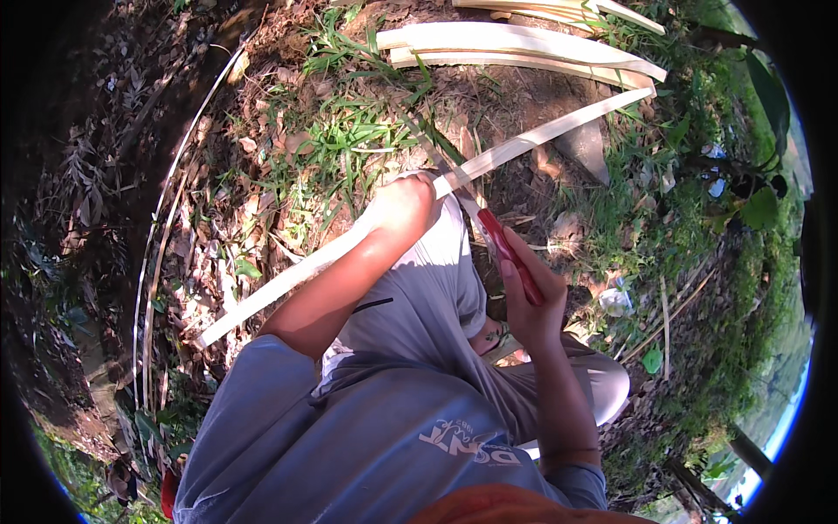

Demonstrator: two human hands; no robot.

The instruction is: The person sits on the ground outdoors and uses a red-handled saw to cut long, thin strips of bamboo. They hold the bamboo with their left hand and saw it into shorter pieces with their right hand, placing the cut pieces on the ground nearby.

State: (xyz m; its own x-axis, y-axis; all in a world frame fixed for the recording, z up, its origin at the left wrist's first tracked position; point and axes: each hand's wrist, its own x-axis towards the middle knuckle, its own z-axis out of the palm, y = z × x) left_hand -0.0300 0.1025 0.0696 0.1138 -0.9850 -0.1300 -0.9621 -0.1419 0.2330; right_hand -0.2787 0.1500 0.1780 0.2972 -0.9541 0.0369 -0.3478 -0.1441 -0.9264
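Slanting across my lap is a long pale strip of split wood or bamboo (541,133). My left hand (407,206) is closed around its middle, and one end runs down left under my forearm. My right hand (534,301) grips the red handle of a long, narrow blade (511,249). Whether it is a knife or a saw I cannot make out. The blade points up and left and crosses the strip just right of my left fist, apparently touching it. Its far part blends into the grass.
Several pale split strips (524,44) lie stacked on the ground ahead. Thin curved canes (161,236) lie to the left. A flat grey piece (583,150) rests beside the strip's far end. Leaf litter, grass and leafy plants (759,210) surround my bent legs.
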